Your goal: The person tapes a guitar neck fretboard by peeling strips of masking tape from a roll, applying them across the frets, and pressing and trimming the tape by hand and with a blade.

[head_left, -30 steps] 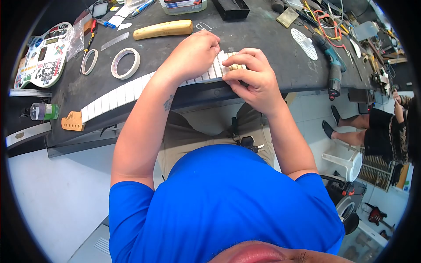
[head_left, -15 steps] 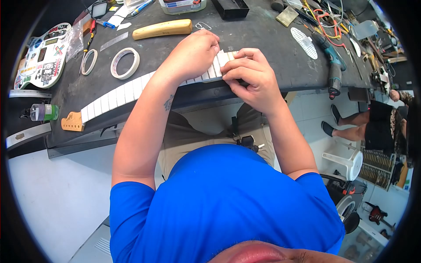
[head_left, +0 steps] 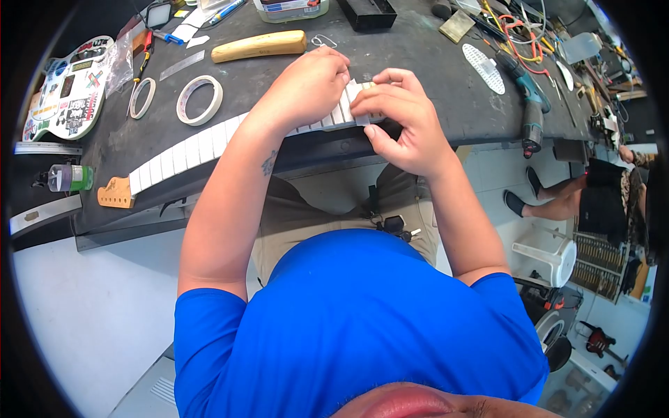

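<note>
A guitar neck lies along the bench's near edge, its wooden headstock pointing left. Strips of whitish masking tape cover the fretboard between the frets. My left hand rests over the neck with its fingers curled together; its fingertips are partly hidden. Beside them a small piece of masking tape stands up from the fretboard. My right hand is over the neck's right end, thumb apart from the bent fingers, with the fingertips at the taped surface.
A tape roll, a wooden block and a steel ruler lie beyond the neck. A stickered guitar body is at left. A cordless drill and tangled cables are at right. Another person's legs show at far right.
My right thumb has moved away from the fingers, and the right hand has opened slightly over the neck. My left hand stays nearly in place.
</note>
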Action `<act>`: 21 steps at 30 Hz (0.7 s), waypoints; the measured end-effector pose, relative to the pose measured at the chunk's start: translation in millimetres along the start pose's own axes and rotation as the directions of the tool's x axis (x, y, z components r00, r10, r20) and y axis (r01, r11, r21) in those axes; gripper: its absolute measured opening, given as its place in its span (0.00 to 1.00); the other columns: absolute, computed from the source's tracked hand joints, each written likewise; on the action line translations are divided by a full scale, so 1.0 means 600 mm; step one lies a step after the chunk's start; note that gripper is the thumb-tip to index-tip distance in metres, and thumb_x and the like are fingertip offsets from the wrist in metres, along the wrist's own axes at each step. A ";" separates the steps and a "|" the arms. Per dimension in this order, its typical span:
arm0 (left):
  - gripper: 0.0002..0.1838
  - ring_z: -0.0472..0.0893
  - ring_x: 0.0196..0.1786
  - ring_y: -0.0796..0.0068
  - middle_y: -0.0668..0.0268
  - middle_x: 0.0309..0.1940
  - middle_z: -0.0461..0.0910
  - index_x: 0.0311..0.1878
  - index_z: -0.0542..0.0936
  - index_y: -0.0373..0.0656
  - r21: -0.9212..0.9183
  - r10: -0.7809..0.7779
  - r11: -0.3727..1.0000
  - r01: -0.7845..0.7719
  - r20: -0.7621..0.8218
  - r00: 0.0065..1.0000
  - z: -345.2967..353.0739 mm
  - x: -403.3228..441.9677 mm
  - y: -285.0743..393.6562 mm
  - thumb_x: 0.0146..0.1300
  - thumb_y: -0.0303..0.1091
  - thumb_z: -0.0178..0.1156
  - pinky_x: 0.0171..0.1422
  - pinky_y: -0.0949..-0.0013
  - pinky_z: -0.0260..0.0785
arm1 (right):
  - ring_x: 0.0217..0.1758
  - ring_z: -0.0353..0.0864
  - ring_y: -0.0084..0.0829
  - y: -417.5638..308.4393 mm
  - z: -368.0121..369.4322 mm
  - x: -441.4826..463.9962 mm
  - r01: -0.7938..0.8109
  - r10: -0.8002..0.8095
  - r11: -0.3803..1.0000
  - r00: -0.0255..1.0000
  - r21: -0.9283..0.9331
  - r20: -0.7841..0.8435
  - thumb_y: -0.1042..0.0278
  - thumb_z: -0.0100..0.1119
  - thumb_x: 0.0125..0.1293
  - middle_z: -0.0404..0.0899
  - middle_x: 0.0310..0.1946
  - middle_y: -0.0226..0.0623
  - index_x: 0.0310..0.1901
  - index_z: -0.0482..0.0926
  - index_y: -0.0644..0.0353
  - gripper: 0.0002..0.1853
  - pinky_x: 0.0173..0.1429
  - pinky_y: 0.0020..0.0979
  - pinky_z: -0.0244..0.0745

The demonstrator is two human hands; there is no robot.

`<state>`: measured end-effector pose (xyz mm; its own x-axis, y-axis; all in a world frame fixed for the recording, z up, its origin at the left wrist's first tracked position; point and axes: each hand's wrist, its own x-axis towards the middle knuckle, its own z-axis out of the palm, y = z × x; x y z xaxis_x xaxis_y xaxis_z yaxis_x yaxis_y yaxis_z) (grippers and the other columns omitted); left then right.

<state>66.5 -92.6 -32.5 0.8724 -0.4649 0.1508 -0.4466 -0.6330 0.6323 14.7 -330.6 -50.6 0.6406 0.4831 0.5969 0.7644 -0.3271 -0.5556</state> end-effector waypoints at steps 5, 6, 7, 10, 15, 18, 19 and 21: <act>0.15 0.84 0.73 0.52 0.51 0.70 0.85 0.53 0.88 0.29 -0.045 -0.027 0.999 0.028 0.019 0.999 -0.001 0.002 -0.001 0.84 0.33 0.58 0.78 0.55 0.77 | 0.71 0.80 0.50 0.002 0.000 0.025 -0.067 0.070 0.989 0.997 -0.132 0.018 0.63 0.73 0.59 0.93 0.52 0.31 0.53 0.91 0.54 0.19 0.79 0.52 0.70; 0.15 0.84 0.73 0.52 0.51 0.70 0.85 0.54 0.88 0.29 -0.058 -0.043 0.997 0.045 0.024 0.999 -0.003 0.001 0.001 0.85 0.33 0.58 0.78 0.56 0.77 | 0.72 0.80 0.52 0.000 0.000 0.030 -0.085 0.089 0.987 0.996 -0.140 0.022 0.62 0.72 0.59 0.93 0.53 0.33 0.55 0.91 0.55 0.21 0.81 0.52 0.69; 0.16 0.84 0.73 0.52 0.51 0.70 0.85 0.54 0.88 0.29 -0.070 -0.046 0.996 0.047 0.021 0.999 -0.004 0.002 0.001 0.85 0.33 0.58 0.78 0.55 0.77 | 0.72 0.79 0.52 0.000 0.002 0.032 -0.083 0.087 0.986 0.996 -0.142 0.020 0.62 0.72 0.58 0.92 0.53 0.33 0.55 0.91 0.55 0.21 0.81 0.51 0.69; 0.16 0.84 0.73 0.52 0.52 0.70 0.84 0.56 0.89 0.29 -0.073 -0.039 0.997 0.040 0.021 0.999 -0.002 0.000 -0.003 0.85 0.34 0.58 0.78 0.55 0.77 | 0.72 0.78 0.51 -0.001 0.004 0.028 -0.069 0.072 0.991 0.997 -0.119 0.019 0.61 0.72 0.57 0.91 0.51 0.33 0.54 0.90 0.54 0.21 0.79 0.51 0.68; 0.16 0.84 0.73 0.52 0.52 0.72 0.85 0.56 0.88 0.29 -0.033 -0.010 0.999 0.010 0.003 1.000 0.001 -0.001 -0.005 0.85 0.34 0.58 0.79 0.55 0.76 | 0.71 0.78 0.49 -0.013 -0.007 -0.003 -0.026 0.026 1.000 0.998 -0.005 0.052 0.58 0.71 0.55 0.90 0.47 0.31 0.51 0.91 0.52 0.21 0.76 0.51 0.67; 0.16 0.84 0.74 0.52 0.53 0.72 0.85 0.55 0.88 0.29 0.007 -0.012 1.000 0.012 -0.002 1.000 0.002 0.000 -0.005 0.84 0.34 0.58 0.80 0.55 0.76 | 0.71 0.78 0.49 -0.015 -0.006 -0.016 -0.005 0.004 1.000 0.999 0.019 0.045 0.53 0.70 0.55 0.90 0.49 0.31 0.51 0.92 0.51 0.22 0.77 0.51 0.66; 0.16 0.84 0.74 0.52 0.53 0.72 0.85 0.55 0.88 0.29 0.005 -0.015 1.000 0.015 0.004 1.000 0.002 0.000 -0.002 0.84 0.33 0.58 0.80 0.55 0.76 | 0.72 0.78 0.48 -0.015 -0.008 -0.020 -0.011 0.009 0.999 0.999 0.046 0.038 0.52 0.70 0.56 0.91 0.50 0.32 0.52 0.92 0.52 0.23 0.78 0.51 0.67; 0.15 0.84 0.74 0.53 0.53 0.72 0.86 0.55 0.88 0.30 0.006 -0.021 1.000 0.021 0.013 1.000 -0.003 0.000 0.004 0.84 0.33 0.58 0.80 0.55 0.76 | 0.73 0.78 0.47 -0.013 -0.011 -0.021 -0.016 0.014 0.995 1.000 0.103 0.023 0.51 0.69 0.57 0.91 0.51 0.33 0.52 0.92 0.53 0.24 0.80 0.50 0.67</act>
<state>65.5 -93.0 -29.6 0.8791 -0.4592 0.1276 -0.4292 -0.6465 0.6307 1.2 -339.6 -50.4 0.6492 0.4968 0.5760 0.7425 -0.2494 -0.6217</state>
